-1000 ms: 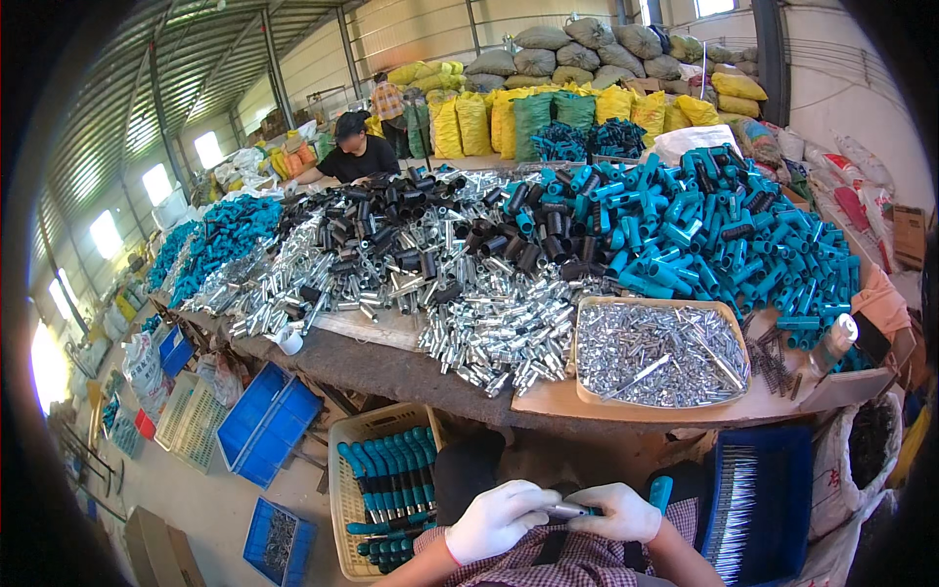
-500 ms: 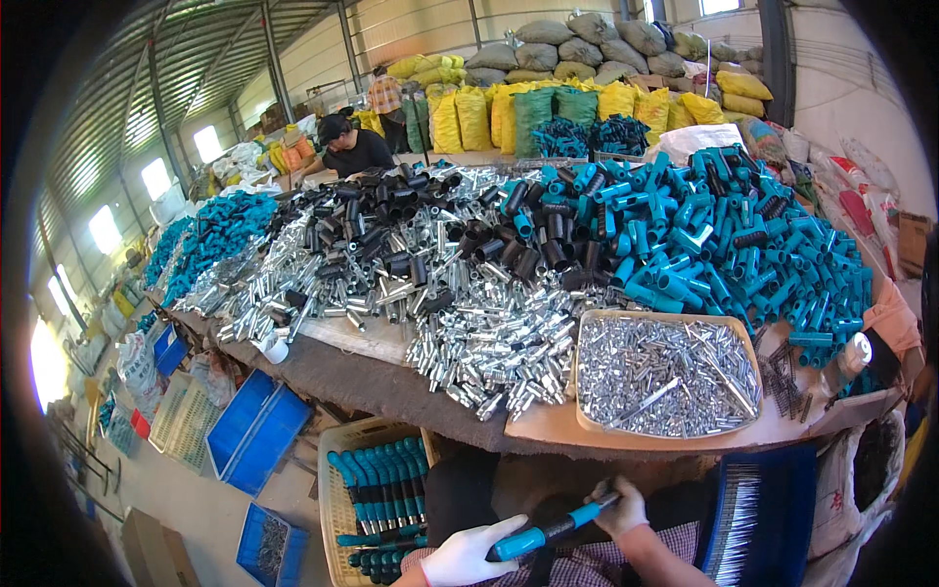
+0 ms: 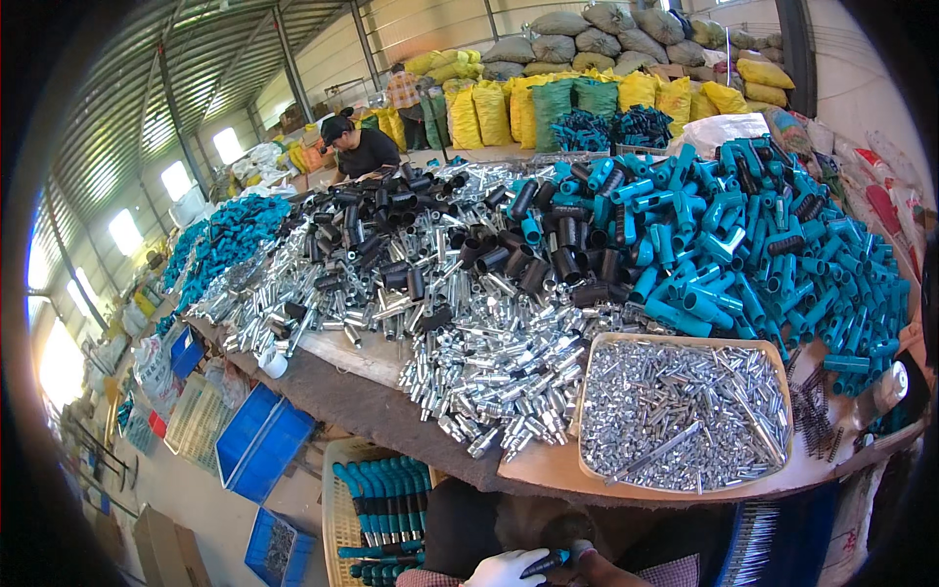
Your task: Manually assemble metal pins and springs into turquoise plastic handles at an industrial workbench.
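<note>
At the lower edge, my left hand in a white glove is closed around a teal-and-black tool handle. My right hand is close against the handle's other end, its fingers curled and partly hidden. To the left, a cream plastic crate holds rows of similar teal-and-black handles. In front of me on the bench, a shallow cream tray is full of small metal pins. A blue bin with long thin metal rods stands at my right.
The bench bears heaps of silver metal sleeves, black tubes and teal handle shells. Dark springs lie right of the tray. Blue crates stand on the floor at left. A person in black sits beyond the bench.
Both hands and the handle have moved down toward the picture's lower edge and closer together. The view has shifted, so the bench and tray appear lower and larger.
</note>
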`<state>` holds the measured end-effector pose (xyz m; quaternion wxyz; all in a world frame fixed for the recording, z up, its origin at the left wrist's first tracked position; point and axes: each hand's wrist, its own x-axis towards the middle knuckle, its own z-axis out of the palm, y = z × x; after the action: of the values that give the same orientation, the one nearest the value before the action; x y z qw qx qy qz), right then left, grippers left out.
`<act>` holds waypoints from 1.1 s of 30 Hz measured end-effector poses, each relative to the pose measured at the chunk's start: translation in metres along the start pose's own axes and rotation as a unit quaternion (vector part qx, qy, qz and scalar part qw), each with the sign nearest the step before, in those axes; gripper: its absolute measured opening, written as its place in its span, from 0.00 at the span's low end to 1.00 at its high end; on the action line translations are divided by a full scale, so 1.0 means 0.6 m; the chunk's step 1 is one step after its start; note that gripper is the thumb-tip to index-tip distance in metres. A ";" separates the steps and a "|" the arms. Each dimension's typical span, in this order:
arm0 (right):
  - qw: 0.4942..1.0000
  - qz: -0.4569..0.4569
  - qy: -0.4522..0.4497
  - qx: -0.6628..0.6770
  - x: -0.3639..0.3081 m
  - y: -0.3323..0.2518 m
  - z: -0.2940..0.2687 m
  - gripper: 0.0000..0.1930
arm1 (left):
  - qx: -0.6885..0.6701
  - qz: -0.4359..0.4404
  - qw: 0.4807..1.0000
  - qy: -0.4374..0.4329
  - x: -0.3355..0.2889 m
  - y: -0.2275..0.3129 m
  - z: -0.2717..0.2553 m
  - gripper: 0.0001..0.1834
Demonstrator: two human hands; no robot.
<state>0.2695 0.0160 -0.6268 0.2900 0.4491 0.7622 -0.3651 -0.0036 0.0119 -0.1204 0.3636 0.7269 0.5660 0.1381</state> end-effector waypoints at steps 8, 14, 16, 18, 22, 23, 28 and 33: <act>0.978 0.069 0.188 0.053 0.142 -0.001 -0.072 0.21 | 0.036 0.079 0.996 -0.003 0.066 0.006 0.020 0.28; 0.970 0.115 0.181 0.116 0.163 -0.025 -0.076 0.18 | 0.046 0.113 0.992 -0.044 0.093 0.037 0.003 0.27; 0.986 0.070 0.130 0.079 0.050 -0.089 -0.181 0.19 | 0.045 0.063 0.997 -0.021 0.066 0.000 0.027 0.27; 0.994 0.046 0.094 0.041 0.038 -0.061 -0.109 0.21 | 0.040 0.040 0.998 0.004 0.036 0.002 0.034 0.27; 0.965 0.040 0.163 0.200 0.086 0.060 0.031 0.20 | 0.027 0.049 0.998 -0.001 0.059 0.010 0.036 0.26; 0.956 0.027 0.182 0.227 0.093 0.064 0.018 0.20 | 0.029 0.048 0.998 0.013 0.051 0.014 0.041 0.26; 0.880 0.007 0.225 0.419 0.094 0.022 0.019 0.20 | 0.036 -0.016 0.999 0.032 0.097 0.027 0.083 0.28; 0.714 0.088 0.252 0.647 -0.026 -0.053 -0.249 0.17 | 0.041 -0.095 0.987 -0.124 0.141 -0.032 0.137 0.35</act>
<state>0.2308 0.1200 -0.5210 -0.2435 0.6671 0.3418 -0.6156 0.0599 0.0614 -0.2086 0.4126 0.6957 0.5878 -0.0115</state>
